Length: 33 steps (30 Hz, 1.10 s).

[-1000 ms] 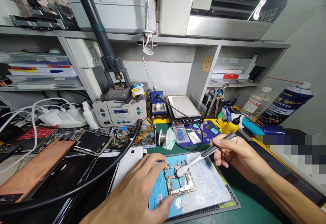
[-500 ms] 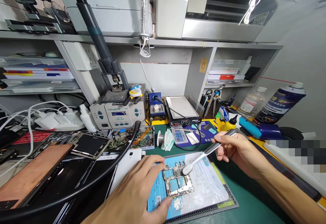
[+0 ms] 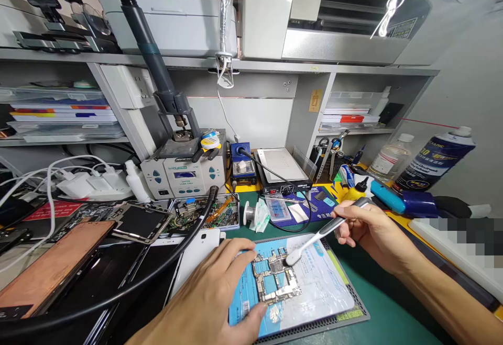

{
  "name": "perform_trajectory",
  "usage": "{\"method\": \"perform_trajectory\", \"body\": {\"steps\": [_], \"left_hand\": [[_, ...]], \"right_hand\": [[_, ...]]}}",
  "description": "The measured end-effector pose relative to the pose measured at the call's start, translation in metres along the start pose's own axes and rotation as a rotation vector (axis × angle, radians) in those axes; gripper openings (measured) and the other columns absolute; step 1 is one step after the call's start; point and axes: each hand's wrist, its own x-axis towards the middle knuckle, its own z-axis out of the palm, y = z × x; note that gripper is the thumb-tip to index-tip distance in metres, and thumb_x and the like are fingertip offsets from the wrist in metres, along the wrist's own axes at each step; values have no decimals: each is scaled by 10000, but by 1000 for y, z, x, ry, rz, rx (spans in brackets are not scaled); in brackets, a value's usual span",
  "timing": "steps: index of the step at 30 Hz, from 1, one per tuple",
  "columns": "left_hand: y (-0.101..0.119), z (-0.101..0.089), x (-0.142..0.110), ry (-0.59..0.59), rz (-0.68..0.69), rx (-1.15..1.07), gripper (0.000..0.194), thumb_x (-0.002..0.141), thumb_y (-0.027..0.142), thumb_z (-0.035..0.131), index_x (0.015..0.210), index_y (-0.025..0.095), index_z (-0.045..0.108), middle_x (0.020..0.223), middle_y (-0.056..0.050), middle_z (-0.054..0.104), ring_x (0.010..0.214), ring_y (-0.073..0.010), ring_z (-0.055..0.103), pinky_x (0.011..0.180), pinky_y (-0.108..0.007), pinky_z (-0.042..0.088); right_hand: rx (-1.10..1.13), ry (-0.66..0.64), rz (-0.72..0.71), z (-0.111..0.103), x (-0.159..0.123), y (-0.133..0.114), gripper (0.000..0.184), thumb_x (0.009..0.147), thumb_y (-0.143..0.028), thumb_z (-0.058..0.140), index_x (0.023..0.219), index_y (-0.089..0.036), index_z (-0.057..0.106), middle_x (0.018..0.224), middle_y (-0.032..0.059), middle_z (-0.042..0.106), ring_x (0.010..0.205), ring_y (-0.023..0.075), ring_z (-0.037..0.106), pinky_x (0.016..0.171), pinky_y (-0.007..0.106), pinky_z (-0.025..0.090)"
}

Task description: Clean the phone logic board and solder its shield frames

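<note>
A small phone circuit board [image 3: 274, 279] lies on a blue and white sheet [image 3: 314, 287] on a dark mat. My left hand [image 3: 212, 298] pinches the board's left edge between thumb and fingers, holding it flat. My right hand [image 3: 371, 232] grips a grey and white brush [image 3: 322, 234] like a pen. The brush's white head rests at the board's upper right corner.
A black hose [image 3: 129, 287] curves across the bench on the left, over phone parts and a copper-coloured panel [image 3: 55, 264]. A soldering station [image 3: 184, 169], a parts tray [image 3: 204, 213], a hot plate [image 3: 281, 169], bottles and a spray can [image 3: 432, 159] stand behind. Shelves hold boxes above.
The brush head has moved from the middle of the board to its upper right corner. My left hand keeps its hold on the board.
</note>
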Motion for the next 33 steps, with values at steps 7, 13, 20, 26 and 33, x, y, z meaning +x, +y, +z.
{"method": "perform_trajectory", "body": {"steps": [7,13,20,26,33], "left_hand": [[-1,1,-1,-22,-16,5,527,826,304,667,1327,307,500,1382,-40,549,1211,-250,641,1028,-401,592],[-3,1,-1,-38,-18,-3,530,836,321,668,1338,303,500,1390,-43,536,1217,-250,634,1040,-406,585],[-1,1,-1,-30,-28,-14,535,835,321,670,1340,301,494,1371,-49,545,1212,-249,632,1043,-398,581],[-1,-1,-2,-43,-47,-15,530,837,334,675,1338,295,506,1373,-54,543,1202,-256,638,1030,-403,588],[1,-2,0,-60,-58,-11,527,851,337,665,1349,301,498,1384,-48,539,1215,-249,632,1037,-401,586]], "right_hand": [[6,0,-11,-1,2,2,246,737,-371,860,686,-144,783,480,40,676,435,139,595,408,215,426],[15,-19,-19,0,1,3,291,721,-410,893,714,-140,783,493,48,689,436,134,593,403,209,426],[25,-54,-18,1,0,6,313,718,-432,909,729,-152,771,516,59,709,470,154,629,411,213,420],[18,-83,-6,5,-2,6,345,726,-464,906,752,-146,775,524,65,711,474,160,636,406,212,409],[8,-132,-6,10,-7,8,348,743,-464,899,744,-150,750,566,64,725,483,151,629,411,209,403]]}}
